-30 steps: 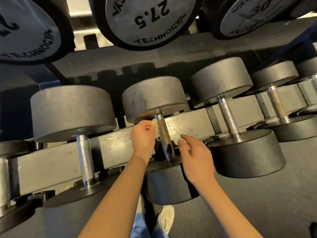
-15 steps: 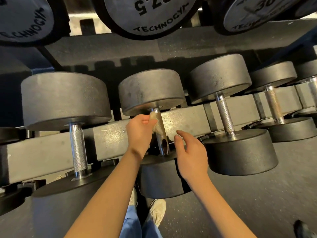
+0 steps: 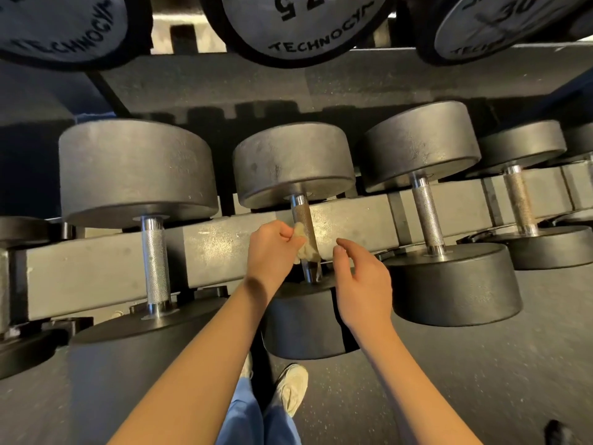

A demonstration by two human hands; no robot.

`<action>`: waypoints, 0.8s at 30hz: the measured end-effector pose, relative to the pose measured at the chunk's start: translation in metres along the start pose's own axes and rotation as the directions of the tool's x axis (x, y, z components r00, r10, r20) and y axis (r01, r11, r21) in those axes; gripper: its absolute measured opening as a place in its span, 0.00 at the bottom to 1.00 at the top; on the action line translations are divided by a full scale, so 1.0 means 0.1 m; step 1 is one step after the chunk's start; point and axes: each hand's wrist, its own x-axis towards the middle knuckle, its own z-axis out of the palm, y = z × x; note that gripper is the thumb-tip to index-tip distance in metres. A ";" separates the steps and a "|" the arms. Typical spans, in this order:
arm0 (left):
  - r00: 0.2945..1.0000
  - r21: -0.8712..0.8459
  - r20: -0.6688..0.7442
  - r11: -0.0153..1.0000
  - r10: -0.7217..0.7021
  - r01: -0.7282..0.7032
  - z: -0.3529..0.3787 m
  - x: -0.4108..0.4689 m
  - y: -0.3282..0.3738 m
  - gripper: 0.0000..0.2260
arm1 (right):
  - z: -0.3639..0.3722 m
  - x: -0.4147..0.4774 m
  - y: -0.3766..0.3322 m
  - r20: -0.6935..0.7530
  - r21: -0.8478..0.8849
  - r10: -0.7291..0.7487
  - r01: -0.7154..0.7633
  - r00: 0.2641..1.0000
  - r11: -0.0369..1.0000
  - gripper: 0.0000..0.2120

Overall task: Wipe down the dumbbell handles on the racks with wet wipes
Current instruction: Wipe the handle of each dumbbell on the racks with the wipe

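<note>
Since the earlier frame the wet wipe [image 3: 306, 247] has slid lower on the handle [image 3: 300, 213], away from the far weight head and toward the near one, and the left hand [image 3: 272, 252] has come down with it. This hand pinches the crumpled, beige wipe between the thumb and the curled fingers and presses it against the left side of the handle, about at its middle and lower part. The handle belongs to the middle dumbbell [image 3: 293, 162], which lies across the grey rail of the rack [image 3: 218, 242].

The right hand [image 3: 362, 281] is just to the right of the same handle. Its fingers are loosely bent and a little spread, and it holds nothing. I cannot tell if its thumb touches the metal.

To the left of the left hand lies a larger dumbbell [image 3: 138, 168] with a bright knurled handle. To the right of the right hand lie two more dumbbells [image 3: 420, 139], untouched. Above both hands hang the round ends of the upper row [image 3: 305, 27], marked TECHNOGYM. Below the forearms are blue trousers [image 3: 247, 415], a light shoe [image 3: 290, 390] and the dark floor [image 3: 449, 380].
</note>
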 end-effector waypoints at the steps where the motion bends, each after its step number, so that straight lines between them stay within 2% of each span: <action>1: 0.999 0.042 0.032 0.999 -0.006 0.005 -0.01 -0.02 -0.01 0.06 | 0.00 0.00 -0.01 -0.002 -0.005 -0.008 0.008 1.000 1.000 0.24; 5: 0.983 0.278 0.180 0.961 -0.041 -0.010 -0.05 -0.04 0.00 0.09 | 0.02 -0.02 -0.02 -0.005 -0.031 -0.029 0.029 1.000 0.999 0.22; 9: 0.976 0.308 0.217 0.950 -0.024 -0.045 -0.10 -0.07 -0.02 0.07 | 0.02 -0.02 0.01 -0.020 -0.048 -0.040 0.039 0.999 0.998 0.14; 13: 0.991 0.256 0.129 0.964 0.034 -0.067 -0.37 -0.16 -0.10 0.07 | 0.05 -0.04 -0.01 -0.041 -0.087 -0.102 0.098 0.994 0.991 0.14; 18: 0.999 0.372 0.010 0.927 0.046 -0.046 -0.88 -0.31 -0.33 0.09 | 0.23 -0.24 -0.15 -0.065 -0.304 -0.244 0.214 0.967 0.928 0.19; 21: 0.985 0.314 -0.126 0.946 0.121 -0.076 -1.18 -0.41 -0.52 0.07 | 0.44 -0.40 -0.30 -0.083 -0.300 -0.349 0.311 0.933 0.902 0.18; 24: 0.954 0.322 -0.254 0.944 0.161 -0.073 -1.44 -0.42 -0.69 0.05 | 0.67 -0.57 -0.49 -0.015 -0.232 -0.353 0.340 0.935 0.911 0.19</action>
